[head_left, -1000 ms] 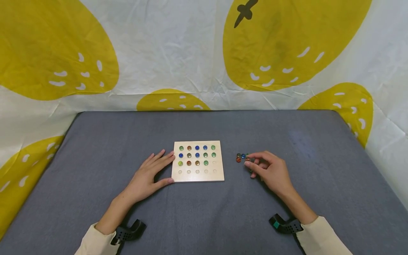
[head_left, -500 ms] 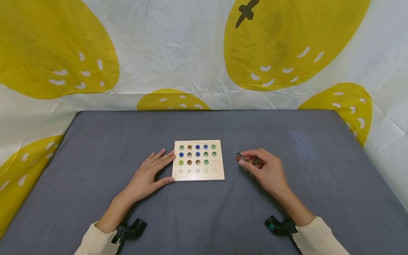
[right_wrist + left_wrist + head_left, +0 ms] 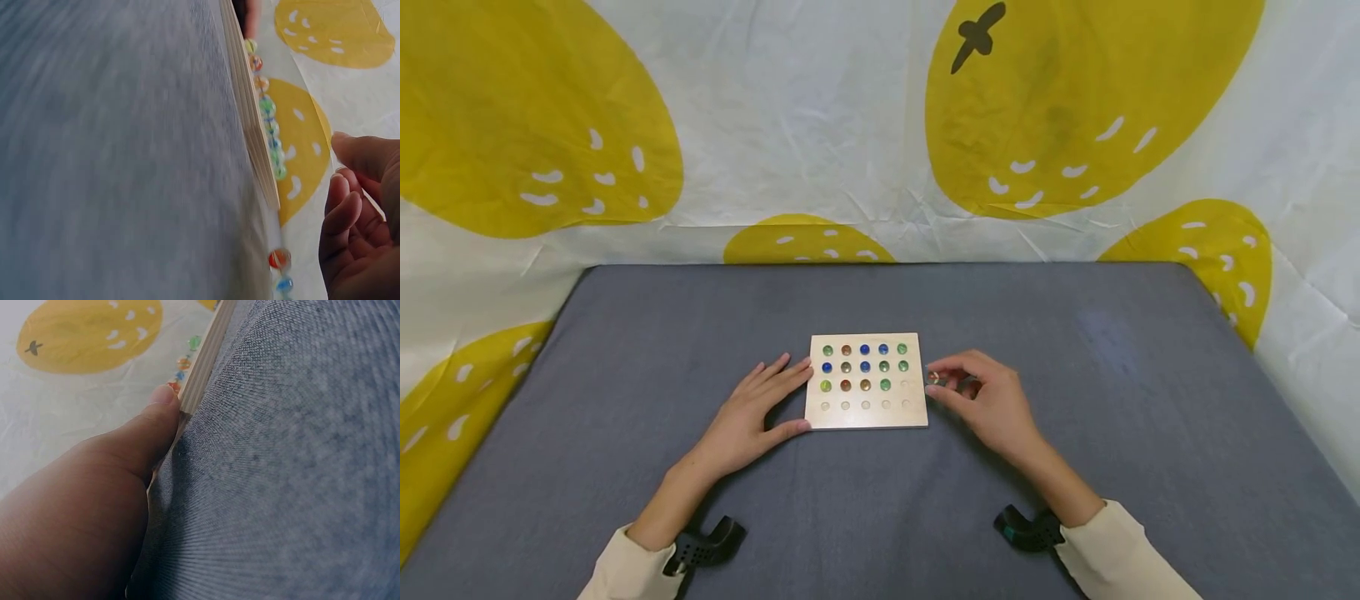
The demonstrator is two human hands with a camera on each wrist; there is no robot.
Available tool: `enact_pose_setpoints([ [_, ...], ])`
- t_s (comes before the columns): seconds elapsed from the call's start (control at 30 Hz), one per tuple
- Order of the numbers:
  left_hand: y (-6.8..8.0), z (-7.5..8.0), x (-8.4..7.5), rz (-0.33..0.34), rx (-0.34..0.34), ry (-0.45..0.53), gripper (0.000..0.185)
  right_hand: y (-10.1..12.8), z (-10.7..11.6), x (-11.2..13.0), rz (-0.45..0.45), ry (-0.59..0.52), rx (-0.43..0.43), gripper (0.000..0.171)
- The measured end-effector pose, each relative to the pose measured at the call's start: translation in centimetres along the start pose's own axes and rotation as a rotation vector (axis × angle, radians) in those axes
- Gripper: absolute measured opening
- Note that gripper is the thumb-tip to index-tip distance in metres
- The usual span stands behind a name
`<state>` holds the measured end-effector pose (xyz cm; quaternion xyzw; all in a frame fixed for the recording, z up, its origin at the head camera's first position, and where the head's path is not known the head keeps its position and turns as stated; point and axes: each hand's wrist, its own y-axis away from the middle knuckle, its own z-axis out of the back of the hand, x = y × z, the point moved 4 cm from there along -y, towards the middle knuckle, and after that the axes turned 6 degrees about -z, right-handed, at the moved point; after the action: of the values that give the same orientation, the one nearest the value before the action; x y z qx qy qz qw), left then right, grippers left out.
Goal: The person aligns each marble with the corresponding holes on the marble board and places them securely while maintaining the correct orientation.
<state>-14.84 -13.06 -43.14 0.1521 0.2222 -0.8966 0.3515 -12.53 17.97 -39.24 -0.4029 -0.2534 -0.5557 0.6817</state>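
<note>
A pale wooden board (image 3: pixel 866 415) with rows of round pits lies mid-table; several coloured marbles (image 3: pixel 865 367) fill its far rows, while the nearest row is bare. My left hand (image 3: pixel 786 398) rests flat against its left edge, fingers straight. Its thumb (image 3: pixel 159 400) touches the front-left corner of the board (image 3: pixel 206 362). My right hand (image 3: pixel 934 379) hovers just off the board's right edge, thumb and forefinger pinching a small marble (image 3: pixel 933 377). In the right wrist view the board's edge (image 3: pixel 250 112) and its marbles (image 3: pixel 269 106) lie beside the curled fingers (image 3: pixel 350 212).
Two loose marbles (image 3: pixel 279 258) lie on the grey cloth-covered table (image 3: pixel 1075 350) near my right hand; the head view hides them. A white and yellow sheet (image 3: pixel 850 125) backs the table. Black wrist mounts (image 3: pixel 703 546) sit at both cuffs.
My right hand has left the loose marbles and moved left, pinching one marble, to the board's right edge. The left hand has not moved.
</note>
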Motion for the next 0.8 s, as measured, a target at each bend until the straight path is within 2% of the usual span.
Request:
enact_pose_setpoints([
  [0.33, 0.1, 0.0, -0.1, -0.021, -0.011, -0.009, 0.071, -0.7, -2.3, -0.4, -0.107, -0.003, 0.035, 0.021],
  [0.6, 0.1, -0.3, 0.0, -0.013, -0.002, -0.015, 0.071, -0.5, -3.8, -0.5, -0.082, 0.033, 0.052, 0.019],
  [0.8, 0.0, -0.1, -0.2, -0.002, -0.005, -0.004, 0.073, -0.6, -4.1, -0.6, -0.075, 0.049, 0.024, 0.018],
])
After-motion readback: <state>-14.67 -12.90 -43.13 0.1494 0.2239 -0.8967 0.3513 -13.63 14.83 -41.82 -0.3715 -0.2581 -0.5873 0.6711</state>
